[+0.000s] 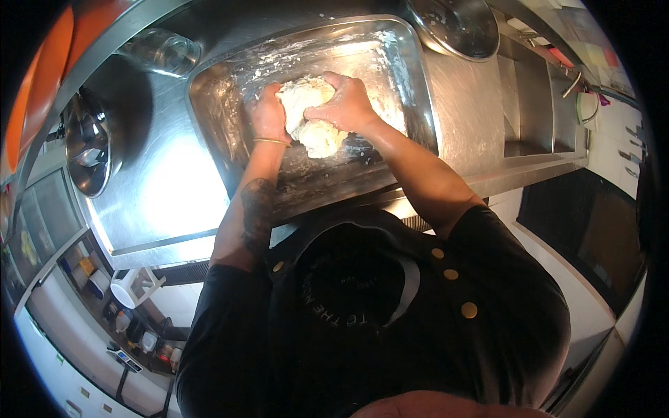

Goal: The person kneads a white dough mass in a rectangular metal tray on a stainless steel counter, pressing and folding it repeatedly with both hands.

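Observation:
A pale, lumpy mass of dough [322, 141] is gripped between both my hands over a large rectangular metal tray [209, 132]. My left hand [266, 115] wraps its left side, fingers pointing away from me. On the right, my right hand [348, 104] clasps the dough with thumb and fingers spread round it. The lump bulges out below my hands toward me. Bits of dough and white flour smears cling to the tray's floor and far side. Whether the dough rests on the tray's floor is hard to make out.
The tray stands on a steel counter [463, 104]. At its far left is a clear container [164, 52]; a metal bowl [89, 146] sits at the left edge. Another metal bowl [460, 24] is at the far right, before a steel sink [526, 104].

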Action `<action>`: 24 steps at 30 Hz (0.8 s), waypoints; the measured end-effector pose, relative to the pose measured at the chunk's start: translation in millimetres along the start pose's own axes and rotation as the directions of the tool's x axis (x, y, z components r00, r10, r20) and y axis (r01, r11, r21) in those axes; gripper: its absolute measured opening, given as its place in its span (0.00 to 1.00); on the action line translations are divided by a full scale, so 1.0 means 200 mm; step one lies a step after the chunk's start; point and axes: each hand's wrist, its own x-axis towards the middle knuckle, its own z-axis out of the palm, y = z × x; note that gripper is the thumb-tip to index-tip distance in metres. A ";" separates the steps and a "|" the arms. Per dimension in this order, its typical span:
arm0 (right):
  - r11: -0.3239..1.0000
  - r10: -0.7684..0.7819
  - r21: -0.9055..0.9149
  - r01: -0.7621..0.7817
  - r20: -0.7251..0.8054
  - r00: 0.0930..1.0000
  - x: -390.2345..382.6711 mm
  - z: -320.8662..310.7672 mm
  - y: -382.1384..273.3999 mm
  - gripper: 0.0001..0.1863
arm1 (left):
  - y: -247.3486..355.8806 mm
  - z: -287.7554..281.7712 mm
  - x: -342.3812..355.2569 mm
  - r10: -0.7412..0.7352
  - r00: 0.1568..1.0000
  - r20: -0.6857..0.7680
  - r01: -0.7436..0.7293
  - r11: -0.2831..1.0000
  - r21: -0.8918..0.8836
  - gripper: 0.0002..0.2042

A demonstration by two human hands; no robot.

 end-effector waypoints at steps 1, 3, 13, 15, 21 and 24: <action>0.989 0.032 0.142 -0.032 -0.001 0.999 0.01 -0.01 0.03 0.36 | 0.04 0.06 -0.05 -0.077 0.997 0.026 0.079 0.996 -0.047 0.13; 0.941 0.055 0.336 -0.041 -0.032 0.998 -0.01 -0.04 -0.05 0.28 | 0.06 0.08 -0.11 -0.127 0.989 0.076 0.135 0.985 -0.109 0.15; 0.398 0.174 0.917 -0.014 -0.060 0.983 -0.02 -0.06 -0.16 0.13 | -0.06 0.10 -0.29 0.214 0.943 0.256 -0.198 0.976 -0.085 0.22; 0.334 0.200 0.941 0.053 -0.126 0.972 0.00 -0.01 -0.02 0.11 | 0.00 0.10 -0.34 0.307 0.916 0.260 -0.331 0.942 0.055 0.25; 0.670 0.312 0.742 0.022 -0.308 0.899 -0.14 0.17 0.04 0.18 | 0.17 0.15 -0.62 0.574 0.586 0.571 -0.792 0.256 0.555 0.29; 0.685 0.293 0.721 -0.101 -0.146 0.945 -0.26 0.15 0.00 0.27 | 0.20 0.08 -0.49 0.480 0.663 0.575 -0.748 0.397 0.531 0.24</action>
